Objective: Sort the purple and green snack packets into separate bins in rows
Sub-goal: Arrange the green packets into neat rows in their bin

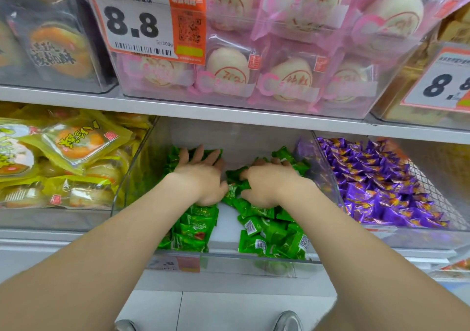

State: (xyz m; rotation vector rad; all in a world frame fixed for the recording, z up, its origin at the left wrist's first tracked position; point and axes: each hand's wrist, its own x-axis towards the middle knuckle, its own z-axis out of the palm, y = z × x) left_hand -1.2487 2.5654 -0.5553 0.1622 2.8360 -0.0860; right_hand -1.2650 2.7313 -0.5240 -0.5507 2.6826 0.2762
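Green snack packets (195,231) lie in a clear plastic bin (229,260) on the lower shelf, in a left row and a looser right cluster (274,239) with bare white floor between. My left hand (201,175) lies flat on the left row, fingers spread over the packets at the back. My right hand (269,180) rests on the right cluster, its fingers curled around green packets near the middle. Purple snack packets (376,185) fill the neighbouring clear bin (328,168) to the right, stacked in rows.
A bin of yellow-wrapped pastries (63,157) stands to the left. The upper shelf (229,113) overhangs the bins and carries pink-wrapped buns (254,50) and an orange 8.8 price tag (142,17). My shoes (287,321) show on the tiled floor below.
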